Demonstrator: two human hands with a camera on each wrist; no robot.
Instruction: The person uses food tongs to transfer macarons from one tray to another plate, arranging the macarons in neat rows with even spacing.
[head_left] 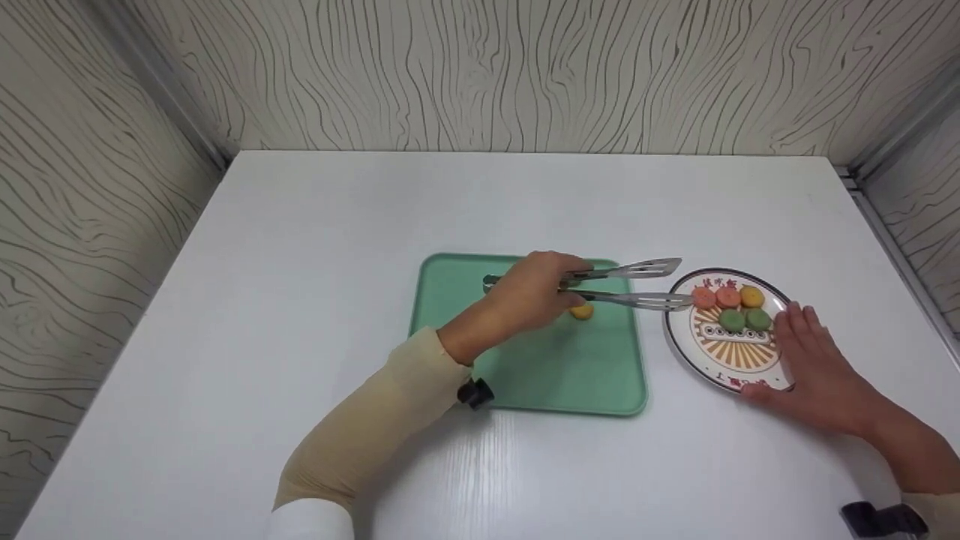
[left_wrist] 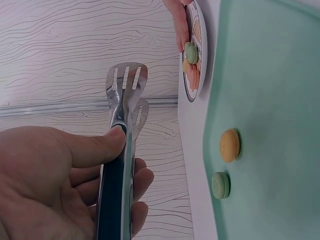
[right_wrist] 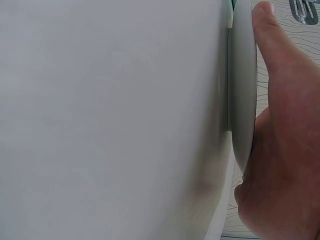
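My left hand [head_left: 529,292] grips the dark handle of metal serving tongs [head_left: 645,300], with the thumb along one arm in the left wrist view. The slotted tong ends are spread apart, nothing between them, and point toward the plate [head_left: 682,330]. On the plate lie two pink macarons [head_left: 727,298], a yellow macaron [head_left: 752,297] and two green macarons [head_left: 732,321]. My right hand [head_left: 821,375] rests at the plate's right rim, fingers straight and thumb spread. Below the tongs, the green tray [head_left: 562,390] holds an orange-yellow macaron [left_wrist: 229,145] and a green macaron [left_wrist: 220,185], the latter hidden in the head view.
A white table [head_left: 262,300] carries the tray at its middle and the plate to the tray's right. Wood-grain patterned panels [head_left: 480,75] stand behind and at both sides. A narrow strip of table separates tray and plate.
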